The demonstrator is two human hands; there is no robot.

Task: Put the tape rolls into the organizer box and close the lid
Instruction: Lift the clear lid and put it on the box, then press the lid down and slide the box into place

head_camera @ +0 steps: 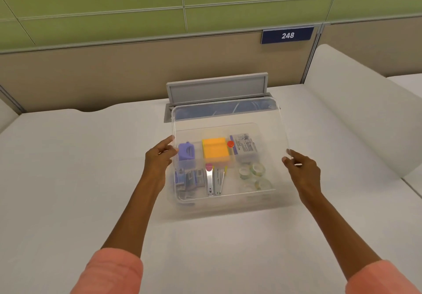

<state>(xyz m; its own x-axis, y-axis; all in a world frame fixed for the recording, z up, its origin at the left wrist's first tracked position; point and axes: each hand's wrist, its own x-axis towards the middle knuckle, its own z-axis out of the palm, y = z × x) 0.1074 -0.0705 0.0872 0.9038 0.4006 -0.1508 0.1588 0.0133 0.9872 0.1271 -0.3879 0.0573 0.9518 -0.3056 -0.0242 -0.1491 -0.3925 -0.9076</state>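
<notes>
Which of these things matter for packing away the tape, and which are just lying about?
Part of the job:
tape rolls, already in the box
clear box
clear lid, held above the box by the left hand and right hand

Just there:
yellow sticky notes
purple sharpener
number sign
grey desk flap

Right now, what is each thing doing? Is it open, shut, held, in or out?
Lid: clear, held over the box, tilted, not yet shut.
Organizer box: open on the table.
Tape rolls: inside the box, front right compartment.
Left hand: grips the lid's left edge.
Right hand: grips the lid's right edge.
</notes>
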